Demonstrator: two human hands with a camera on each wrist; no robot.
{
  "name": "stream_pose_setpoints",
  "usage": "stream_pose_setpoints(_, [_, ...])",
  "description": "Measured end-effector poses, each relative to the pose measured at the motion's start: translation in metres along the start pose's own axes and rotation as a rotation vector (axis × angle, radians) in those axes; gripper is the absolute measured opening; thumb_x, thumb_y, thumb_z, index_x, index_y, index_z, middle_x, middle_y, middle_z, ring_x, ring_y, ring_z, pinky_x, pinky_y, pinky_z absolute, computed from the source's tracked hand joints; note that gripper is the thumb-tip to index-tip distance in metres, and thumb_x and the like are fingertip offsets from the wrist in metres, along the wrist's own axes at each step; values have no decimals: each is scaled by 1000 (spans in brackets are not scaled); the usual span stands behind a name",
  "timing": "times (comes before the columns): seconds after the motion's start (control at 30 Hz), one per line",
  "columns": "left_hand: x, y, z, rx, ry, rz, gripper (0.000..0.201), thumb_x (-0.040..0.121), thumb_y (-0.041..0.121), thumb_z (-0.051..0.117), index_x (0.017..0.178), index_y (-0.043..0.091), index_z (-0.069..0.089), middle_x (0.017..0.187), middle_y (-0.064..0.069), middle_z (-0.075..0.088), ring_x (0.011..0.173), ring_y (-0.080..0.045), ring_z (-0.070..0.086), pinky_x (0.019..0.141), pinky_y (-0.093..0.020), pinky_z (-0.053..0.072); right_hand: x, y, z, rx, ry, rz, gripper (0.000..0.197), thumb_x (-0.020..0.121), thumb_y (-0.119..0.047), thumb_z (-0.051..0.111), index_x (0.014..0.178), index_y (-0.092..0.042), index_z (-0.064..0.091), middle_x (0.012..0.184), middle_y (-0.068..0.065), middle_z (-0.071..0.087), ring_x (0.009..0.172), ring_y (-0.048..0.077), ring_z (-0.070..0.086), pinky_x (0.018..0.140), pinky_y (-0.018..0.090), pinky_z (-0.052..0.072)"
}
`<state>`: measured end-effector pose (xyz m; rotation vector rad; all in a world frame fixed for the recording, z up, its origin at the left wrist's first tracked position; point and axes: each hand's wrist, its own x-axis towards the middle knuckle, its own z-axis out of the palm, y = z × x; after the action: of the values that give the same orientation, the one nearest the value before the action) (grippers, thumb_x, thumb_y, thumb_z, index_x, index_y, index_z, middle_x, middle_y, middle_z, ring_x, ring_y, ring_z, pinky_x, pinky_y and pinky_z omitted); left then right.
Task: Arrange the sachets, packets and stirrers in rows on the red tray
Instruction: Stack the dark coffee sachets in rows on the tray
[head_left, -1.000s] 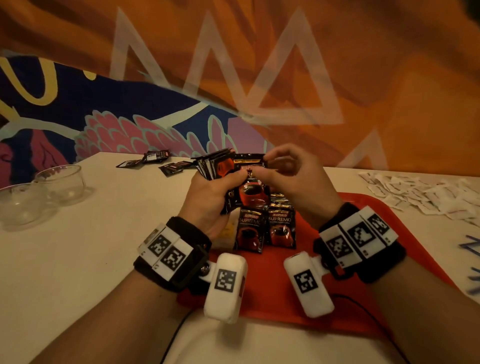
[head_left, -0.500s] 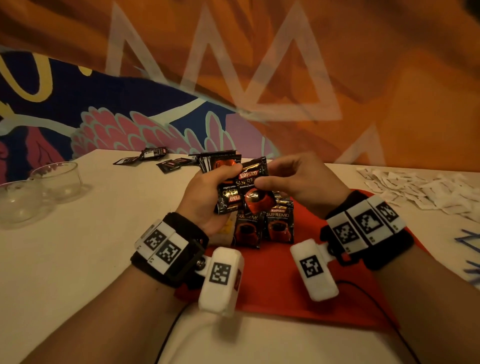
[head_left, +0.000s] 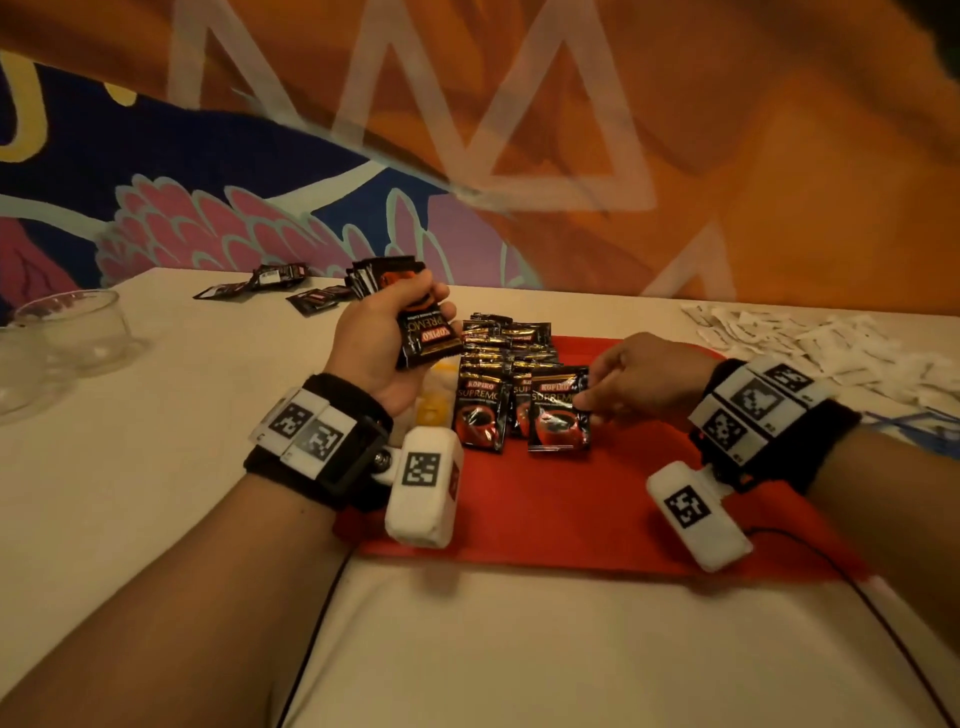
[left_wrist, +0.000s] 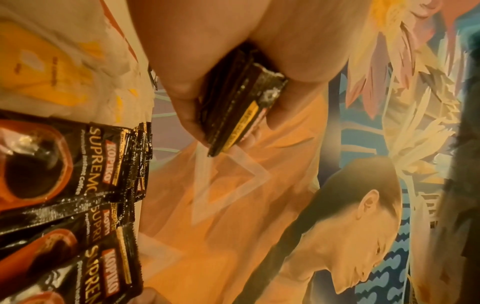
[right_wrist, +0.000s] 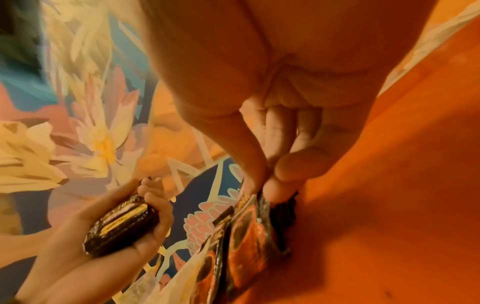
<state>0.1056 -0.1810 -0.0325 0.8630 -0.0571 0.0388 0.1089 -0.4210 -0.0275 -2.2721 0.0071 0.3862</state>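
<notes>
right hand (head_left: 641, 382) pinches a kopiko sachet (head_left: 559, 408) onto the red tray (head_left: 571, 499) near its left edge, left hand (head_left: 384, 343) grips the remaining stack (head_left: 415, 317); white packets (head_left: 810, 343) off the tray's right edge untouched, stirrers not visible.

Bare forearms; each wrist wears a black band (head_left: 332, 467) with white coded tags and a white camera block (head_left: 423, 486).

Dim warm orange light; wrist views motion-blurred, soft; wide-angle bending at edges.
</notes>
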Motion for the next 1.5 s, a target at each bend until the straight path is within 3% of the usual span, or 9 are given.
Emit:
stream_pose_setpoints(0.4, [2, 1, -5, 5, 22, -24, 6, 96, 13, 60, 99, 8, 60, 78, -3, 64, 67, -14, 64, 64, -30, 56, -3, -19, 18, 28, 12, 96, 16, 85, -6, 72, 91, -8, 57, 70, 6, 70, 52, 9, 67, 45, 20, 49])
stream_pose_setpoints(0.8, [2, -1, -6, 17, 14, -31, 5, 95, 13, 60, 98, 8, 60, 78, -3, 64, 68, -14, 64, 64, -30, 56, -1, -20, 24, 61, 46, 101, 23, 84, -8, 74, 93, -9, 53, 84, 12, 71, 63, 16, 70, 52, 25, 54])
stream_pose_setpoints(1.1, [0, 0, -5, 2, -23, -84, 5, 95, 13, 58, 98, 10, 56, 80, -3, 62, 67, -14, 60, 66, -28, 54, 0, -16, 17, 87, 59, 62, 21, 84, -10, 75, 90, -9, 55, 77, 11, 71, 68, 19, 70, 63, 30, 56])
stream_pose_setpoints(1.27, [-6, 2, -1, -7, -40, -85, 10, 93, 4, 50, 100, 4, 57, 79, -8, 62, 71, -19, 65, 67, -32, 58, -1, -26, 6, 102, 117, -91, 28, 81, -23, 80, 95, -12, 59, 83, 8, 72, 70, 15, 70, 57, 27, 52])
stream_pose_setpoints(1.4, [-10, 0, 3, 202, -62, -72, 19, 86, 8, 68, 104, 2, 66, 91, -10, 73, 85, -23, 72, 70, -34, 59, -10, -48, 11, 143, 132, -341, 40, 72, -42, 79, 94, -12, 66, 89, 2, 70, 71, 9, 67, 58, 21, 50])
stream_pose_setpoints(1.5, [-14, -3, 7, 246, -69, -35, 26, 80, 10, 73, 104, 1, 67, 95, -15, 74, 89, -28, 73, 74, -36, 60, -12, -61, 24, 174, 97, -420, 49, 64, -47, 83, 95, -13, 68, 87, 3, 73, 74, 11, 70, 60, 21, 51])
